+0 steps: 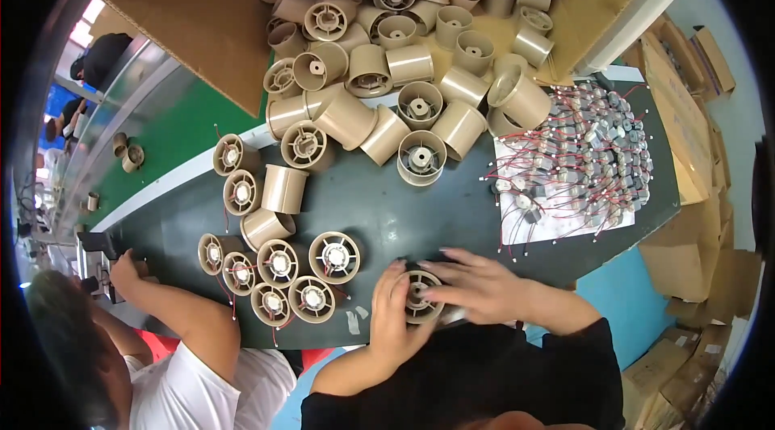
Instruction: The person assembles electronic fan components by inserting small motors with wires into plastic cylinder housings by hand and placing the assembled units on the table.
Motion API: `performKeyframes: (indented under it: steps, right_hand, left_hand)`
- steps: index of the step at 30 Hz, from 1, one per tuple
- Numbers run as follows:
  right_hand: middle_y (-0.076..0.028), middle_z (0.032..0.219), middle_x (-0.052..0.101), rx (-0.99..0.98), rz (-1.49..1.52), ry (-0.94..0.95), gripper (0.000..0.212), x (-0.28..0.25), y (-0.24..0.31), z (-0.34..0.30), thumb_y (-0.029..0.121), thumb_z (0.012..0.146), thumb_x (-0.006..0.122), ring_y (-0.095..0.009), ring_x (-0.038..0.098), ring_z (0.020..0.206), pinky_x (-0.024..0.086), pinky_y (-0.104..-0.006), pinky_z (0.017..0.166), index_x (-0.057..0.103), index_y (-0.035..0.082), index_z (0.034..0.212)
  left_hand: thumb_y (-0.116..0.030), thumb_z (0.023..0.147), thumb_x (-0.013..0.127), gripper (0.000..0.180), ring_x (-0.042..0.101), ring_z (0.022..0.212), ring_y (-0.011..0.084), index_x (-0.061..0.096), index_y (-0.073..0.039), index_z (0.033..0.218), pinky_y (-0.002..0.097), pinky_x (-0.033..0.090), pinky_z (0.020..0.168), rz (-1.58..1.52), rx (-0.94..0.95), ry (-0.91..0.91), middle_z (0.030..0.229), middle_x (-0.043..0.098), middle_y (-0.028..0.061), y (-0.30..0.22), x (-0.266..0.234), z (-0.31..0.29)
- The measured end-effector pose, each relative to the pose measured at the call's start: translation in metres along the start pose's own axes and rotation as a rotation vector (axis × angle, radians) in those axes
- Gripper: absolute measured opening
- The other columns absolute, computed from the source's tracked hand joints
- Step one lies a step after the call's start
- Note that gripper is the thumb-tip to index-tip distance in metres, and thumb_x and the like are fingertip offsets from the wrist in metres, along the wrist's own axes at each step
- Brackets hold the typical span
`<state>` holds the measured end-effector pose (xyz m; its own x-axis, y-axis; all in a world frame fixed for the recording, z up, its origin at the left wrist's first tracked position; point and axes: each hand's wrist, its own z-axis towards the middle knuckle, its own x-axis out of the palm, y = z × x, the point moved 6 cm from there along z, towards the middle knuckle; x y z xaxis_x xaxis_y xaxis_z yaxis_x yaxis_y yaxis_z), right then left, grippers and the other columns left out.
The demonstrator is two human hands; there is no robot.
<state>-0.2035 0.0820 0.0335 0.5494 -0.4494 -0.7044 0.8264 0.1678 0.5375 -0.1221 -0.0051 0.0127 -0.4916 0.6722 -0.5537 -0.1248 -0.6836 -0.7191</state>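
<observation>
At the table's near edge, my left hand is wrapped round the side of a beige plastic cylinder housing. Its open end with a spoked hub faces up. My right hand grips the housing from the other side, with fingers across the rim and over the hub; whether a small part is under those fingers is hidden. Left of my hands stands a group of similar housings with white centres and some red wires. Two small whitish scraps lie between that group and my left hand.
A large cardboard box spills many beige housings onto the dark table. Small motors with red wires cover a white sheet at the right. At the left sits a co-worker in a white shirt, arm reaching over the table.
</observation>
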Motion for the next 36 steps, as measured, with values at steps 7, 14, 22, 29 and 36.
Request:
performKeyframes:
  steps: [7,14,22,29,36]
  right_hand:
    - [-0.017,0.094,0.054,0.636,-0.291,-0.636,0.035,-0.108,-0.063,-0.053,-0.006,0.070,0.045,-0.025,0.052,0.087,0.038,-0.0296,0.079,0.049,0.000,0.104]
    - [-0.017,0.101,0.049,0.754,-0.364,0.044,0.034,-0.065,-0.084,-0.023,0.000,0.062,0.054,-0.032,0.048,0.087,0.038,-0.0350,0.077,0.055,0.004,0.096]
    - [-0.003,0.071,0.051,0.715,0.363,-0.903,0.013,-0.094,-0.123,-0.039,0.013,0.081,0.044,-0.010,0.048,0.064,0.039,-0.0214,0.057,0.051,0.003,0.078]
    - [-0.006,0.075,0.051,0.368,-0.222,-0.853,0.014,-0.125,-0.066,0.018,0.006,0.080,0.044,-0.011,0.047,0.064,0.040,-0.0226,0.058,0.050,-0.001,0.090]
    - [-0.006,0.074,0.057,-0.047,-0.116,-0.039,0.025,-0.038,0.014,0.035,0.007,0.060,0.060,-0.018,0.051,0.053,0.042,-0.0271,0.049,0.058,0.004,0.085]
  left_hand:
    - [-0.004,0.055,0.072,0.078,0.044,0.099,0.0343,0.026,0.000,0.118,0.0379,0.038,0.082,0.012,-0.114,-0.080,0.110,0.042,0.0228,0.006,0.000,-0.006]
    - [-0.005,0.055,0.072,0.078,0.043,0.101,0.0336,0.026,0.000,0.119,0.0373,0.037,0.083,-0.017,-0.132,-0.058,0.113,0.040,0.0222,0.012,0.000,-0.011]
    - [-0.007,0.058,0.072,0.090,0.044,0.100,0.0329,0.010,0.000,0.123,0.0378,0.037,0.083,-0.070,-0.124,-0.060,0.111,0.039,0.0246,0.014,0.003,-0.013]
    - [-0.007,0.060,0.072,0.104,0.046,0.098,0.0330,-0.011,0.002,0.123,0.0397,0.036,0.083,-0.095,-0.151,-0.073,0.105,0.043,0.0232,0.014,0.003,-0.016]
    - [-0.009,0.057,0.072,0.097,0.045,0.098,0.0357,0.004,0.004,0.125,0.0370,0.037,0.082,-0.075,-0.171,-0.128,0.111,0.043,0.0245,0.012,-0.002,-0.013]
